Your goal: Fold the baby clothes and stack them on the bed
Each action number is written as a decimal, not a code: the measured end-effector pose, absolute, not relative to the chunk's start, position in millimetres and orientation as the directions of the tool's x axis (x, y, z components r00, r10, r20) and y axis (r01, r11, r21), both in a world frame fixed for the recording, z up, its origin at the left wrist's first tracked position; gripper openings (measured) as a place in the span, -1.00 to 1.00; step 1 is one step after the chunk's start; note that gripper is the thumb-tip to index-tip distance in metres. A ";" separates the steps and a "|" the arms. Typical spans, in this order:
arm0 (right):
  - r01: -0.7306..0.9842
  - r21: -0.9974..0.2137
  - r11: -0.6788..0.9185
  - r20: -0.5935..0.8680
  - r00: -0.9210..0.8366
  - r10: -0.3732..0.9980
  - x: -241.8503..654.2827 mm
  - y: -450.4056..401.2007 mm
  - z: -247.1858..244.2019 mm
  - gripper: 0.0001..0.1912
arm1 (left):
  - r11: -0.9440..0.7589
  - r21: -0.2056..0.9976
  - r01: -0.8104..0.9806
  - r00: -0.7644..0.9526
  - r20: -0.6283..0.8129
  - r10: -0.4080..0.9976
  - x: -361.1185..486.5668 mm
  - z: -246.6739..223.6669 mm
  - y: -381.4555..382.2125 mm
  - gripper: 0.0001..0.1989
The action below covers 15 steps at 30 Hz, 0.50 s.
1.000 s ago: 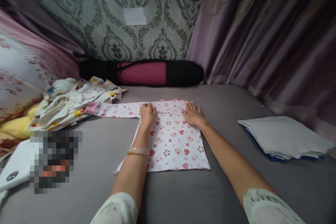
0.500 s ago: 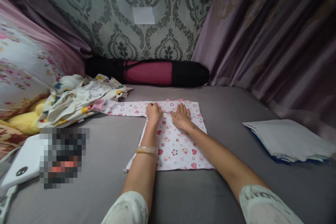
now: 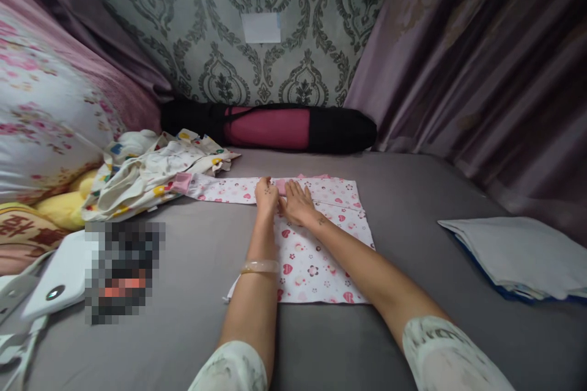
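Observation:
A white long-sleeved shirt printed with pink and red hearts and flowers lies flat in front of me. One sleeve stretches out to the left and ends in a pink cuff. The other sleeve lies folded across the top, its pink cuff showing between my hands. My left hand is closed at the shirt's upper left, with its fingertips partly hidden in the fabric. Right beside it, my right hand rests palm down on the folded sleeve, fingers stretched out.
A crumpled patterned garment and a floral pillow are at the left. Nearer are a white device with a cable and a blurred-out object. Folded cloth lies right; a black and red bag lies along the wall.
My right hand has slid left across the folded sleeve toward my left hand. A pink cuff now shows between them. The whole view has shifted slightly.

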State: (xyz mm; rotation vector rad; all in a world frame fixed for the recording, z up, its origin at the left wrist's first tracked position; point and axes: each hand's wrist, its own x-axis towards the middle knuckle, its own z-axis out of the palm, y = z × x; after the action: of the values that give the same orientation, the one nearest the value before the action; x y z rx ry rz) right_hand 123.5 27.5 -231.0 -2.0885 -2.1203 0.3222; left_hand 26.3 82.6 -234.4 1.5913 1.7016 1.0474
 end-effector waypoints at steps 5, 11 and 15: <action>0.971 -0.220 0.092 0.006 -0.093 0.996 113.7 35.5 -228.7 -0.31 | 0.034 0.904 0.426 -0.225 0.069 0.972 22.5 -237.5 86.4 -0.59; 0.963 -0.238 0.125 0.007 -0.127 0.992 109.8 37.8 -236.2 -0.31 | 0.031 0.910 0.414 -0.247 0.080 0.966 21.3 -238.0 86.0 -0.62; 0.938 -0.315 0.144 -0.052 -0.169 0.984 117.6 39.5 -230.6 -0.33 | -0.032 0.900 0.436 -0.186 0.125 0.975 26.6 -234.1 81.8 -0.63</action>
State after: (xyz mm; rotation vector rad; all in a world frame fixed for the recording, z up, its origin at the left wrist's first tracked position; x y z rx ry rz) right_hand 117.6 39.5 -230.6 -1.9078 -2.2440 0.4144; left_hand 26.6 81.8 -234.1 1.4917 1.6633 1.1862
